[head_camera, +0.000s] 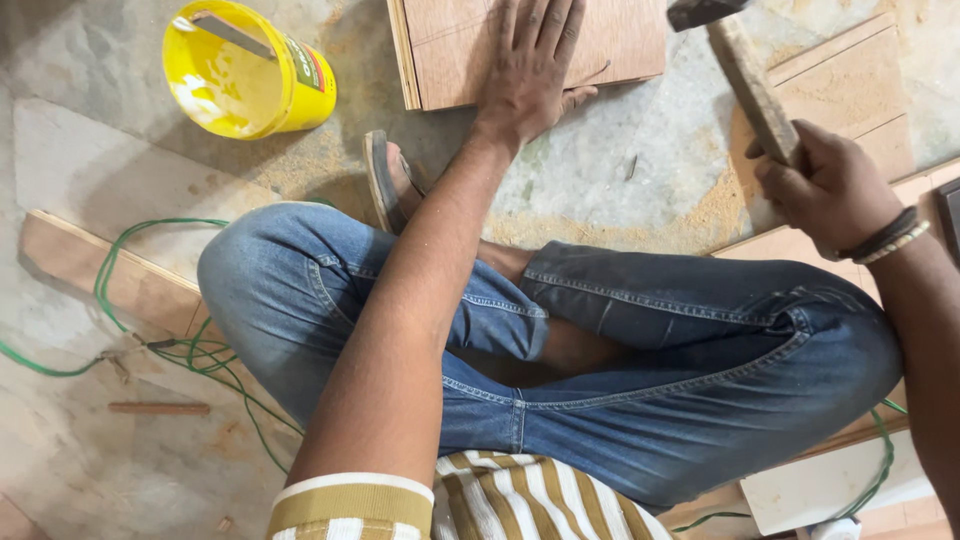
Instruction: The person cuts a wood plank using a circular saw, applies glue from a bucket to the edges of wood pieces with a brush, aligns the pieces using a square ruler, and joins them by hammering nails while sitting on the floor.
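Plywood panel is pinned flat by the left hand, fingers spread; right hand, fingers clenched, holds the hammer raised for striking.

— Where does the view look from?

— From the person's head, tipped steeply down over their own crossed legs to the floor.

— Which way does it face?

— Forward and down; the plywood board lies at the top edge, the striped shirt at the bottom.

— How near is it?

— Close: the left hand and right hand lie at arm's reach, the knees fill the middle.

— Any second view?

— Only this one, so nothing is shared.
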